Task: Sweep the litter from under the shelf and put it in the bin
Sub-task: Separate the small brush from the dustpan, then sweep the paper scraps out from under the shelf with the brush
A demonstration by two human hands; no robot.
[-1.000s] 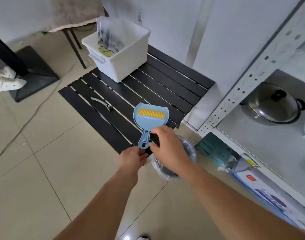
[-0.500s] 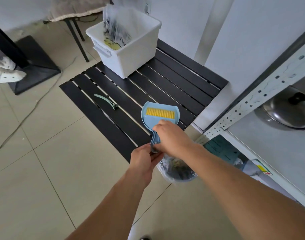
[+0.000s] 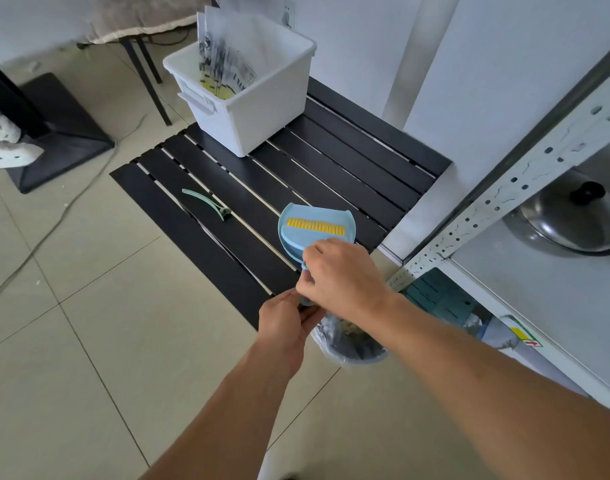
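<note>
A light blue dustpan [image 3: 296,237] with a yellow-bristled brush [image 3: 315,226] nested in it lies on the low black slatted table [image 3: 331,161]. My right hand [image 3: 341,275] grips the upper part of the joined handles. My left hand [image 3: 289,322] pinches the handle's lower end at the table's near edge. A small bin lined with a clear bag [image 3: 352,341] stands on the floor just below my hands, partly hidden by my right forearm. The white metal shelf [image 3: 504,192] is at the right.
A white plastic tub [image 3: 262,109] holding printed bags stands at the back of the slatted table. A green hair clip [image 3: 206,204] lies on its left part. A pot with a lid [image 3: 573,216] sits on the shelf, boxes beneath it. A cable crosses the tiled floor at left.
My right hand has slid down the handle and closed on it, next to my left hand. The view has shifted slightly left and down; the dustpan stays on the table.
</note>
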